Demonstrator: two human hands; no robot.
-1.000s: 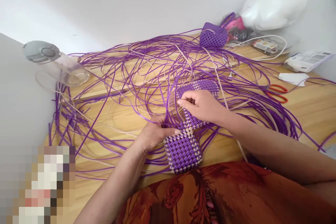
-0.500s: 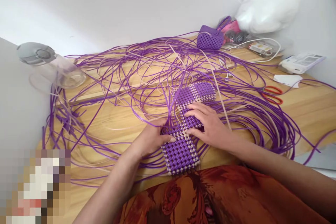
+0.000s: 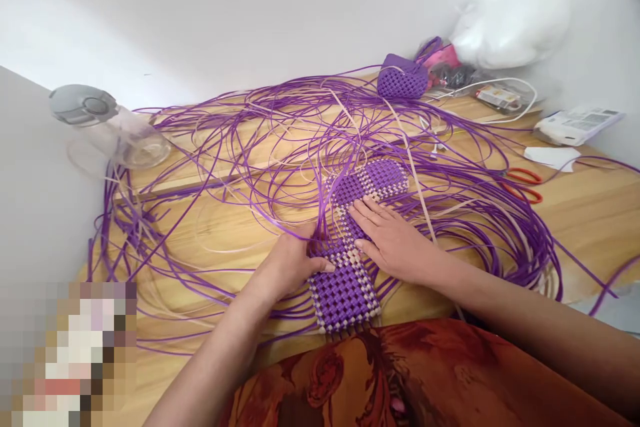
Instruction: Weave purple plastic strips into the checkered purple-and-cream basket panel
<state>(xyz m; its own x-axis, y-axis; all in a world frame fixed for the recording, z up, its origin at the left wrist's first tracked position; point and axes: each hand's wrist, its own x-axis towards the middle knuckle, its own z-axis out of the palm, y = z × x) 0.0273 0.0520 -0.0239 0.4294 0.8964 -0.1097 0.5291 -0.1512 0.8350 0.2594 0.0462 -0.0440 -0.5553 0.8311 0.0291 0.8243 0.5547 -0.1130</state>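
A woven panel (image 3: 345, 297) of purple and cream plastic strips lies on the table in front of me, with long loose strips running out from both sides. My left hand (image 3: 295, 260) grips its left edge, the thumb resting on top; the other fingers are partly hidden behind purple strips. Flat across the middle of the panel lies my right hand (image 3: 387, 237), fingers stretched out. The panel's rounded far end (image 3: 385, 177) shows beyond the right fingertips.
Tangled purple strips (image 3: 280, 97) spread over the wooden table. A clear bottle with a grey lid (image 3: 85, 105) stands left. Behind are a small purple woven basket (image 3: 403, 79) and a white bag (image 3: 515, 20). Red-handled scissors (image 3: 523, 185), a paper scrap (image 3: 553, 157) and a white packet (image 3: 577, 125) lie right.
My right hand has flattened onto the panel, its fingers straighter and closer together. My left hand keeps its hold on the edge. The view has shifted slightly.
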